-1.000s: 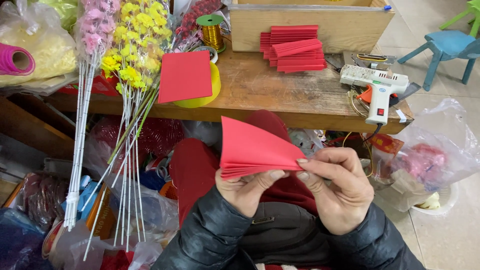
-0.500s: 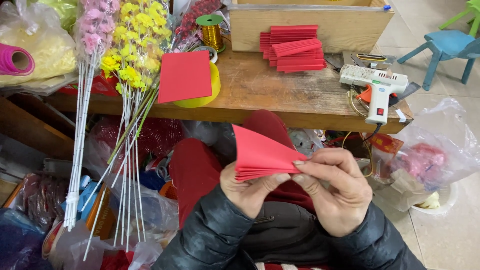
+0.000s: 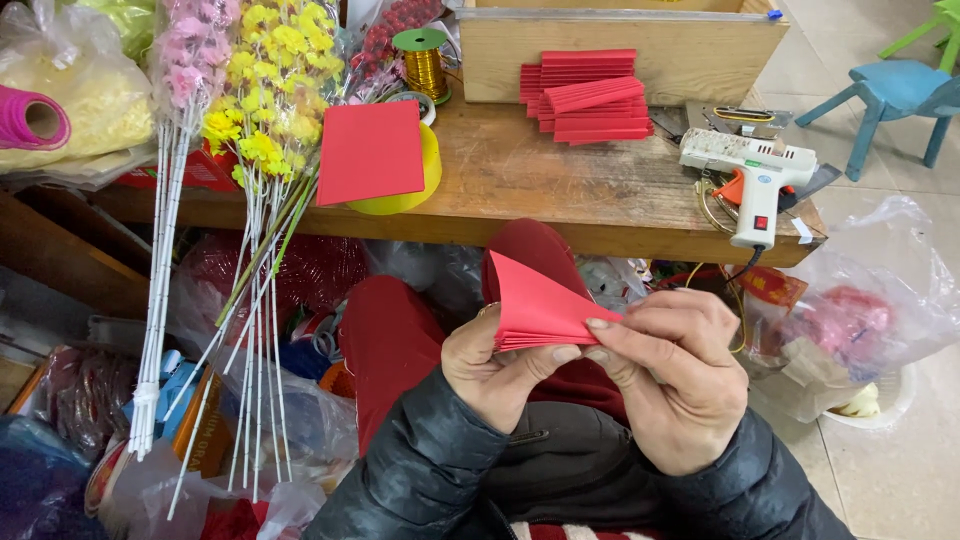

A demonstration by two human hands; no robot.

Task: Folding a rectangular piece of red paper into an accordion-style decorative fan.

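both hands pinch folded red paper fan (image 3: 535, 305): left hand (image 3: 500, 365) grips pleats, right hand (image 3: 665, 375) nips tip; keep edges aligned, pinch firm.

My left hand (image 3: 500, 365) and right hand (image 3: 670, 375) are bare, with no gloves, showing in the lower middle of the frame. My nails are short and plain. Both arms are in a dark, almost black puffer jacket (image 3: 430, 470); its sleeves are shiny, creased and quilted, and end snug at the wrists. Between the sleeves, the jacket front shows a zipped pocket with a small metal pull (image 3: 528, 437). At the bottom edge a strip of red and white stripes (image 3: 590, 531) peeks out. My legs, in the middle of the frame, are in red trousers (image 3: 385, 340).
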